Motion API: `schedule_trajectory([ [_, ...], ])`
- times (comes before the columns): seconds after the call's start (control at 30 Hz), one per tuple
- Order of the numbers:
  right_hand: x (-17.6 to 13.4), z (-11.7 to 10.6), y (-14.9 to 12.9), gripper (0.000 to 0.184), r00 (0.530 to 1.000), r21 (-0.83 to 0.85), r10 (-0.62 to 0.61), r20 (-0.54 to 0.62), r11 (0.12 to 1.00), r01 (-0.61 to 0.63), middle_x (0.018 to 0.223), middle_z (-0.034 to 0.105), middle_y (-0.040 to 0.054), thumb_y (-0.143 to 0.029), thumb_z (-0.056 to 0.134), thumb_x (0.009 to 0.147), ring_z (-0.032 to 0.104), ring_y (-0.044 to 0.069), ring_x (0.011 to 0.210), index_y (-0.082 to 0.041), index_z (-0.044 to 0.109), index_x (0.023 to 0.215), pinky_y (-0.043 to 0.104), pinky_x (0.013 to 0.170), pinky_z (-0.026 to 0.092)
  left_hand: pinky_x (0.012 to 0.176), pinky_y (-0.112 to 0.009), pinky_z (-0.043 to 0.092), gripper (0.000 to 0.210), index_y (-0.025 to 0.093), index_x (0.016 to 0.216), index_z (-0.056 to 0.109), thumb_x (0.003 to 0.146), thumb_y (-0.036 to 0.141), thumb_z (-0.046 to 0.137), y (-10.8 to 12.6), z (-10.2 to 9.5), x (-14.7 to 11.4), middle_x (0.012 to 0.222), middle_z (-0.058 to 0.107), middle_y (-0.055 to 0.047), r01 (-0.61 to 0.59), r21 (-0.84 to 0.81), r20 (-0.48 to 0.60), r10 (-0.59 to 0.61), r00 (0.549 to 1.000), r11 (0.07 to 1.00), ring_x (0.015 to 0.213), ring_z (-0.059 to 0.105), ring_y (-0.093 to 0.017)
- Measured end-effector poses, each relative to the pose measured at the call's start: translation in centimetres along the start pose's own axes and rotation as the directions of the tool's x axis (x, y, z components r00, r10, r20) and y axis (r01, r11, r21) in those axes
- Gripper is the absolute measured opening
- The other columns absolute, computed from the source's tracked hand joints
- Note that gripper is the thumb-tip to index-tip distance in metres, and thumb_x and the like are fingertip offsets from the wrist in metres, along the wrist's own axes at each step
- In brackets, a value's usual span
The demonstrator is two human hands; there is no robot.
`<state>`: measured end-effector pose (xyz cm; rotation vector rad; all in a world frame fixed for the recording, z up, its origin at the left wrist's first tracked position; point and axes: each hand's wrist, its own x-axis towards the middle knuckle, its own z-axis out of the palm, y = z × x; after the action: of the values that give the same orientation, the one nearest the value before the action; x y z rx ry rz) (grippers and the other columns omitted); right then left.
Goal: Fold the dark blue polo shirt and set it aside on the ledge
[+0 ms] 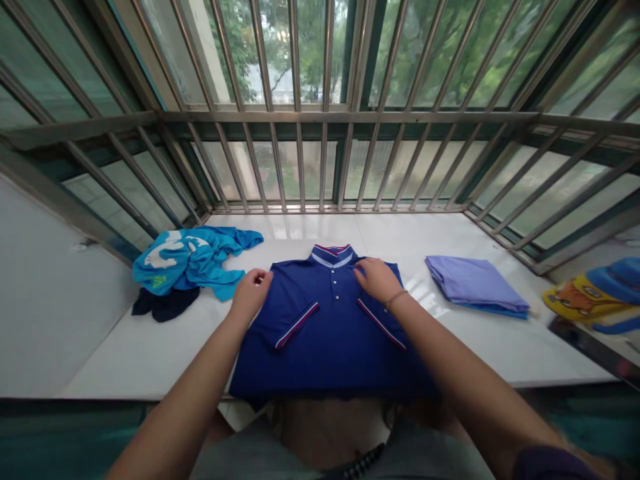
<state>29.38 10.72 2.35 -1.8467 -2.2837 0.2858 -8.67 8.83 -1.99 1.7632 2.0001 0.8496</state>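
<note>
A dark blue polo shirt [333, 353] lies front up, its sleeves folded inward over the chest and its striped collar pointing toward the window. Its lower hem reaches the ledge's front edge. My left hand [251, 292] is closed at the shirt's left side edge, fingers curled and pinching the fabric near the shoulder. On the shirt's right shoulder, my right hand [379, 279] has its fingertips pressed together on the cloth beside the collar. The folded sleeves stay in place below both hands.
On the white ledge [125, 360], a crumpled bright blue shirt [200, 257] lies at left over a dark cloth [167, 305]. Folded lavender fabric [475, 283] rests at right, near a yellow and blue container [590, 293]. Metal window bars [350, 117] enclose the back and sides.
</note>
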Motion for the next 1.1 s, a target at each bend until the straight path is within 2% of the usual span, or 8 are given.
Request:
schedule_trajectory([
  [0.2, 8.3, 1.4, 2.5, 0.048, 0.977, -0.005, 0.207, 0.051, 0.978, -0.207, 0.141, 0.069, 0.0246, -0.046, 0.06, 0.109, 0.065, 0.032, 0.134, -0.01, 0.07, 0.139, 0.042, 0.115, 0.048, 0.112, -0.04, 0.052, 0.038, 0.017, 0.11, 0.08, 0.095, 0.05, 0.068, 7.9, 7.0, 8.0, 0.124, 0.079, -0.017, -0.139, 0.103, 0.183, 0.118, 0.976, 0.985, 0.124, 0.07, -0.033],
  [0.3, 10.5, 2.9, 3.2, 0.04, 0.959, 0.029, 0.242, 0.148, 0.968, -0.249, 0.128, 0.075, 0.0145, -0.051, 0.066, 0.108, 0.072, 0.026, 0.117, -0.016, 0.073, 0.126, 0.045, 0.107, 0.057, 0.113, -0.052, 0.05, 0.049, 0.016, 0.105, 0.081, 0.089, 0.061, 0.074, 9.3, 9.5, 10.4, 0.129, 0.076, -0.024, -0.113, 0.177, 0.225, 0.072, 0.972, 0.978, 0.136, 0.062, -0.045],
  [0.4, 11.3, 3.7, 4.3, 0.034, 0.957, 0.105, 0.208, 0.201, 0.967, -0.232, 0.119, 0.075, 0.007, -0.049, 0.07, 0.107, 0.073, 0.021, 0.103, -0.017, 0.073, 0.119, 0.043, 0.095, 0.062, 0.103, -0.052, 0.056, 0.042, 0.019, 0.093, 0.08, 0.083, 0.06, 0.08, 9.5, 10.5, 12.0, 0.114, 0.079, -0.021, -0.101, 0.201, 0.297, 0.037, 0.954, 0.974, 0.124, 0.069, -0.044],
  [0.53, 9.6, 3.2, 6.0, 0.021, 0.987, 0.251, 0.068, 0.145, 0.962, -0.103, 0.103, 0.078, 0.0042, -0.036, 0.064, 0.107, 0.072, 0.018, 0.093, -0.018, 0.074, 0.113, 0.032, 0.088, 0.059, 0.091, -0.038, 0.059, 0.027, 0.021, 0.101, 0.077, 0.095, 0.045, 0.066, 9.3, 9.3, 11.9, 0.102, 0.081, -0.01, -0.217, 0.094, 0.387, 0.166, 0.907, 0.972, 0.102, 0.075, -0.028],
  [0.63, 6.0, 2.1, 7.0, 0.023, 0.996, 0.332, -0.065, 0.065, 0.943, 0.04, 0.108, 0.078, 0.0042, -0.029, 0.063, 0.102, 0.07, 0.019, 0.097, -0.021, 0.075, 0.12, 0.031, 0.091, 0.057, 0.097, -0.035, 0.058, 0.024, 0.022, 0.11, 0.075, 0.098, 0.037, 0.061, 8.0, 6.4, 9.5, 0.111, 0.08, -0.006, -0.354, -0.03, 0.422, 0.333, 0.843, 0.935, 0.107, 0.073, -0.023],
  [0.8, -0.4, 0.3, 9.1, 0.037, 0.936, 0.368, -0.344, 0.072, 0.882, 0.295, 0.119, 0.075, 0.0053, -0.01, 0.063, 0.087, 0.07, 0.019, 0.105, -0.026, 0.08, 0.115, 0.032, 0.098, 0.056, 0.104, -0.04, 0.054, 0.02, 0.027, 0.105, 0.076, 0.089, 0.02, 0.064, 4.1, 1.5, 4.1, 0.109, 0.08, -0.004, -0.644, -0.105, 0.532, 0.59, 0.607, 0.758, 0.108, 0.071, -0.025],
  [0.87, -1.2, -0.4, 10.3, 0.037, 0.928, 0.288, -0.366, 0.068, 0.898, 0.333, 0.12, 0.075, 0.0063, -0.009, 0.061, 0.088, 0.07, 0.02, 0.11, -0.026, 0.08, 0.115, 0.034, 0.103, 0.055, 0.105, -0.041, 0.054, 0.03, 0.027, 0.112, 0.075, 0.092, 0.015, 0.057, 3.1, 0.8, 3.1, 0.114, 0.079, -0.006, -0.712, -0.062, 0.536, 0.625, 0.567, 0.7, 0.112, 0.07, -0.026],
  [1.1, 2.7, -2.2, 14.6, 0.039, 0.999, 0.062, -0.002, 0.051, 0.998, -0.001, 0.134, 0.074, 0.0186, -0.013, 0.062, 0.092, 0.067, 0.03, 0.127, -0.013, 0.076, 0.129, 0.044, 0.119, 0.046, 0.119, -0.044, 0.049, 0.056, 0.024, 0.135, 0.075, 0.083, 0.013, 0.058, 2.9, 1.5, 7.8, 0.143, 0.074, -0.013, -0.504, 0.284, 0.523, 0.308, 0.794, 0.816, 0.138, 0.064, -0.032],
])
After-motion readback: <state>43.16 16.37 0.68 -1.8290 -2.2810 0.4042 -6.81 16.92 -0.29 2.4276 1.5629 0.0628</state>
